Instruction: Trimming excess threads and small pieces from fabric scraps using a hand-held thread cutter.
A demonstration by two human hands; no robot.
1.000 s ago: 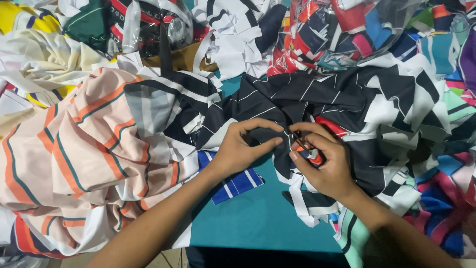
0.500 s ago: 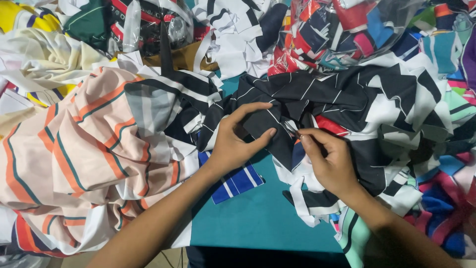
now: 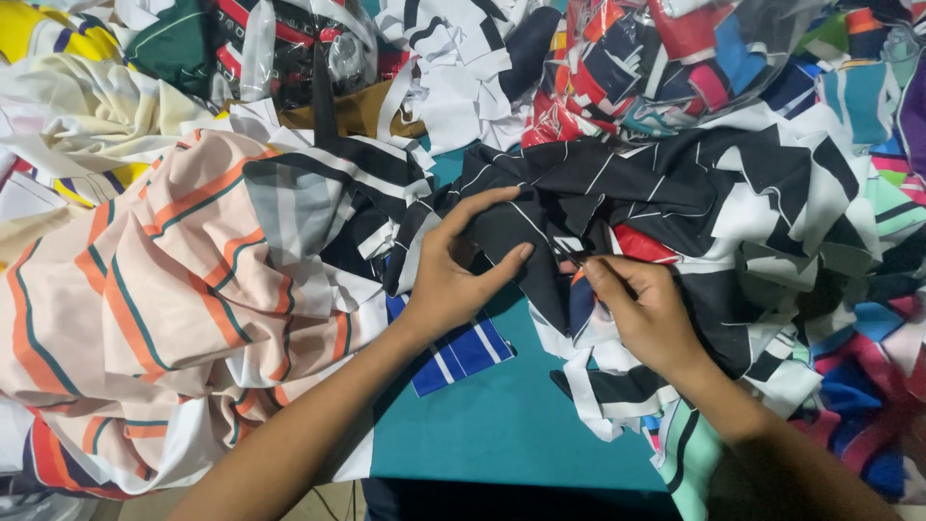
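My left hand pinches a fold of black fabric with thin white lines between thumb and fingers at the table's middle. Just to its right, my right hand grips the same black fabric, fingers curled over its edge, with a small red-orange object partly hidden under them. The black piece spreads away toward the upper right, over black-and-white patterned cloth.
A peach cloth with orange and green stripes fills the left. A blue-and-white striped scrap lies on the teal table. Clear bags of coloured fabric scraps sit at the back, and cream and yellow cloth lies far left.
My left hand has opened its grasp and slid up and left along the black fabric. My right hand has shifted slightly down, and the fabric between them is spread wider.
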